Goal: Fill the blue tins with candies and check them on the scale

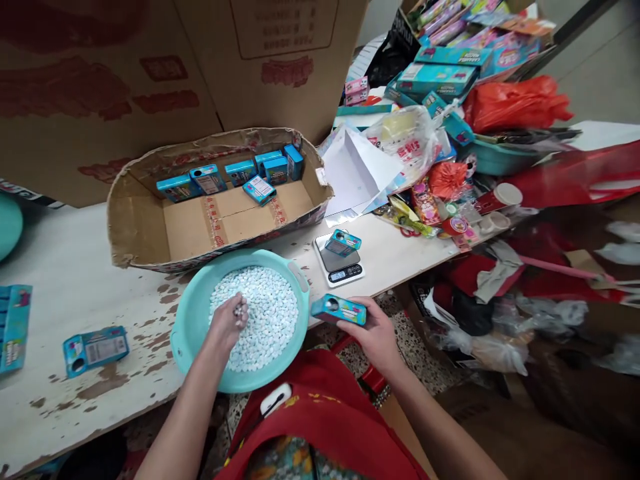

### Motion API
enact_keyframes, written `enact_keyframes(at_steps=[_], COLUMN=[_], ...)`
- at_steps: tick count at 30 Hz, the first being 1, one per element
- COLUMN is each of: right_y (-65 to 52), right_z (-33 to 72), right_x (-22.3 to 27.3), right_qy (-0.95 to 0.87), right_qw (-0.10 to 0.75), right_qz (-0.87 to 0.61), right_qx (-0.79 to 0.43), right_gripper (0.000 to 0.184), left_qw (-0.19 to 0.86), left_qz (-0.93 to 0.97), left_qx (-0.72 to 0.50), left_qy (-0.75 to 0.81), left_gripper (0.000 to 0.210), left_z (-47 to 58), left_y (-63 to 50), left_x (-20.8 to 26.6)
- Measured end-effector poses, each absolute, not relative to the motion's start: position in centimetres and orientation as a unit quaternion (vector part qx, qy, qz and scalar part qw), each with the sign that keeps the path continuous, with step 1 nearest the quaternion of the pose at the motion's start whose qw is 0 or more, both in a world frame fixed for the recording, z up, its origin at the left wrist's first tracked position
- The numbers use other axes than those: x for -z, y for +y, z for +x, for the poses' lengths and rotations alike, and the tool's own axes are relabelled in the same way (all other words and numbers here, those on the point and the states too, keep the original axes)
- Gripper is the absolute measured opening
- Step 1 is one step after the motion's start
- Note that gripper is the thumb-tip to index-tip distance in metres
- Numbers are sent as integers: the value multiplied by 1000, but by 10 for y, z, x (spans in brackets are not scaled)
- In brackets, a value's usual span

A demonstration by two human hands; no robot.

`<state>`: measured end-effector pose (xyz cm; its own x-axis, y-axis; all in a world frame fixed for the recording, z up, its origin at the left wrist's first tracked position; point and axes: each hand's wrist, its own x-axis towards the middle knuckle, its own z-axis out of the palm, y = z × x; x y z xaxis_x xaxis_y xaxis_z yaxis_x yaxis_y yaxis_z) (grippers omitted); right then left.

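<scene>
My left hand (pixel 229 323) is over a turquoise basin (pixel 181 327) full of small white candy-like pieces (pixel 273 313). Its fingers are curled around some of those pieces. In my right hand (pixel 377 333) is a small blue box (pixel 340 309) with a round dark hole in its upper face, held just right of the basin rim. A similar blue box (pixel 343 243) lies on a small digital scale (pixel 345 272) whose display is lit. Behind the basin, several more blue boxes (pixel 260 191) sit in a cut-down cardboard carton (pixel 185 233).
At left on the worn white table (pixel 145 413) lie a blue box (pixel 96 351) and a larger blue package (pixel 15 327). A tall cardboard box (pixel 200 80) stands behind. To the right are papers (pixel 357 170), a red bag (pixel 515 103), a lidded cup (pixel 500 195) and heaped packaging.
</scene>
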<state>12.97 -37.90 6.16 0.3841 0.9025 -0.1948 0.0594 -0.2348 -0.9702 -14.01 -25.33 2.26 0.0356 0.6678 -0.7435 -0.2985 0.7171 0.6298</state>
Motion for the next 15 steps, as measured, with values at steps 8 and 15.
enact_keyframes(at_steps=[8,15], right_y=[-370,-356], right_z=[150,154], right_x=[26,33], right_qy=[-377,-473], right_qw=[473,453], right_qz=[-722,-697], right_qx=[-336,-293], right_gripper=[36,40], left_qw=[613,718], left_qz=[304,121], left_qx=[-295,-403], left_qy=[667,555], left_gripper=[35,30], left_z=[-115,-113], left_y=[-268,-247], left_x=[9,-17])
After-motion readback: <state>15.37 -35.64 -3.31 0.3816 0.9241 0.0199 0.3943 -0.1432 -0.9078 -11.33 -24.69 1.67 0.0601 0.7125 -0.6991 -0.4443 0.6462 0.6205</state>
